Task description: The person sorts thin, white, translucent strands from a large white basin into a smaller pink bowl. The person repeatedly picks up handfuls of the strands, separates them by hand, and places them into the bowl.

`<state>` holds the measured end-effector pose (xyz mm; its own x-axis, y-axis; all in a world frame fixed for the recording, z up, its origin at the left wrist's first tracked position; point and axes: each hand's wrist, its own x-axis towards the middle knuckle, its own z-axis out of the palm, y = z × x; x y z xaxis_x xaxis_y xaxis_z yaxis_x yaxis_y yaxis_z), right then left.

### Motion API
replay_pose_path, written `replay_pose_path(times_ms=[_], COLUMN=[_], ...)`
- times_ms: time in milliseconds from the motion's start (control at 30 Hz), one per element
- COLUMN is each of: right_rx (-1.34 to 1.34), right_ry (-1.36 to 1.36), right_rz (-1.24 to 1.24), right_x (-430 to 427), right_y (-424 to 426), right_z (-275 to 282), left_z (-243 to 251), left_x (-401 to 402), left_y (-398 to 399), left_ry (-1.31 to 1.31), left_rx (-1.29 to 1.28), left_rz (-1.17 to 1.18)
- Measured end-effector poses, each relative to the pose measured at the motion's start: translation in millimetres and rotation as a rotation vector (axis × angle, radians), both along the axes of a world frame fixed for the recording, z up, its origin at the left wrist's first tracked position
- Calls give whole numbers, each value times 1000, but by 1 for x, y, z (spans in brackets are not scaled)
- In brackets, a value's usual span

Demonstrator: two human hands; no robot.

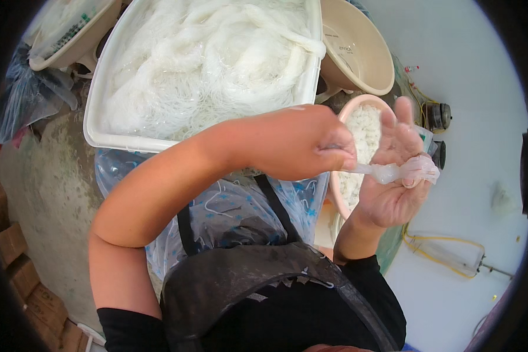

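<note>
My left hand (310,143) reaches across to the right with its fingers closed on one end of a translucent white bundle of strands (385,173). My right hand (396,154) is turned palm up, two fingers raised. The other end of the bundle is looped about a digit of that hand and forms a rounded knot-like lump at the right. Between the two hands the bundle is stretched roughly level. Behind my hands stands a pink basin (342,207) with clumped white material (361,127) inside, partly hidden by them.
A white rectangular tub (127,143) heaped with wet, fine white strands (202,75) stands before me. Beige basins (356,48) flank it. A clear plastic apron with blue print (229,207) covers my lap. Cardboard boxes (44,303) lie at lower left; a white wall (466,176) rises at right.
</note>
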<state>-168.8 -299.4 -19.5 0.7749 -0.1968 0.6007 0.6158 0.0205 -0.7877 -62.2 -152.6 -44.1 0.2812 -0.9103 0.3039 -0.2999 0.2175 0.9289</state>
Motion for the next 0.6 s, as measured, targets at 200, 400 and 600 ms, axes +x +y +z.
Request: replay_pose_path(times_ms=[200, 400, 600], right_rx=[497, 540, 559], right_ry=[186, 271, 272], right_rz=[324, 324, 181], right_x=[6, 10, 10], right_y=[18, 7, -4], right_z=[6, 0, -8], left_z=[-27, -43, -46], left_x=[-14, -24, -25], left_y=[1, -15, -10], left_ry=[752, 873, 233], left_rx=[93, 212, 160], left_rz=[-375, -275, -39])
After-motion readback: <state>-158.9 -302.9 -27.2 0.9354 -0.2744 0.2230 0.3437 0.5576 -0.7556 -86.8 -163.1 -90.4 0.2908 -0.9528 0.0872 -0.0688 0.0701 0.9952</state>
